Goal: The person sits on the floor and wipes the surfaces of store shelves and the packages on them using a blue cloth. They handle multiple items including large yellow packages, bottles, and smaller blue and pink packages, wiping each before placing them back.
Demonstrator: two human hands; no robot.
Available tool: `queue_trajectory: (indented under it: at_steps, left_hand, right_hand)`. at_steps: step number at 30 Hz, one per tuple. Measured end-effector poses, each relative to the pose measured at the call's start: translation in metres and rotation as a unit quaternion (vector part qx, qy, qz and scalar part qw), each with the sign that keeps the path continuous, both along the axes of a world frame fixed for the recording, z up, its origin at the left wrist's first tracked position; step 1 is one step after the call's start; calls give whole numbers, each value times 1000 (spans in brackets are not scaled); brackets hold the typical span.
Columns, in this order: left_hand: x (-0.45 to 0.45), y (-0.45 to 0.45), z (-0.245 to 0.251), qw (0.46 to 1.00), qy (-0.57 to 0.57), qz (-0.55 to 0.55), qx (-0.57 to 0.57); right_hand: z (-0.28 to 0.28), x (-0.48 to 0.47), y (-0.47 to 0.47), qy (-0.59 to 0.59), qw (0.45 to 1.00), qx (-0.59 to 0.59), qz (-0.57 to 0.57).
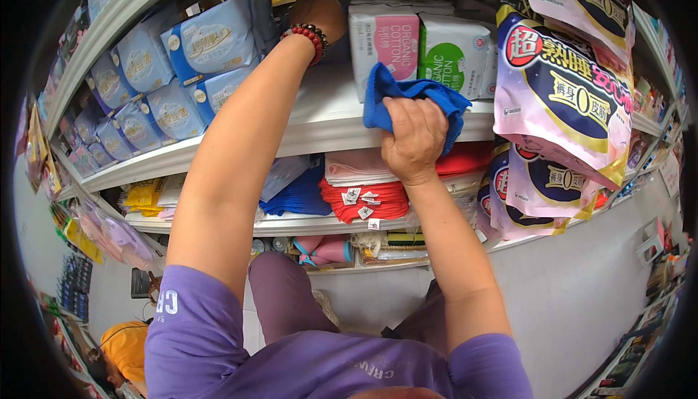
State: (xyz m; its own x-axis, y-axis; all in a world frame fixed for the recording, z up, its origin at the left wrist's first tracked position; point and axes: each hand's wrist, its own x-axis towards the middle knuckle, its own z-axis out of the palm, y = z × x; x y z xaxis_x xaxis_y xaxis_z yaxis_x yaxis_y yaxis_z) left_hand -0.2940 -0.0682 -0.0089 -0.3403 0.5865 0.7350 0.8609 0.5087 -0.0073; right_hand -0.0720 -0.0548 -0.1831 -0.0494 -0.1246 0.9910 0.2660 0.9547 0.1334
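My right hand [417,131] grips a crumpled blue cloth [381,85] at the shelf's front edge, before a pink-and-white cotton pack [384,44] and a green-and-white one [458,55]. With a beaded bracelet [311,41] on its wrist, my left hand [319,14] reaches deep into a gap on the white shelf [322,93]. Blue sanitary pad packs [218,33] are stacked to its left, the cotton packs to its right. Its fingertips point away from me and are mostly hidden, so their hold on anything cannot be made out.
Large pink and purple sleep-pants bags [567,82] hang at the shelf's right end. Folded red [362,200] and blue textiles [305,191] lie on the lower shelf. Hanging packets [109,224] jut out at left. A person in a yellow shirt [128,350] is low behind me, at left.
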Motion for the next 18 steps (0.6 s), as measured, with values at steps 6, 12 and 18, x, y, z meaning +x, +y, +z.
queue_trajectory:
  at_steps: [6,12,18]
  left_hand:
    - [6,-3,-13,992,33,19,-120]
    - [35,-28,-2,982,127,60,-123]
    - [16,-28,15,974,168,75,-135]
  right_hand:
    - [-3,0,2,7,1000,-4,7]
    - [-4,0,1,1,1000,-19,10]
    - [-3,0,0,14,1000,-11,10]
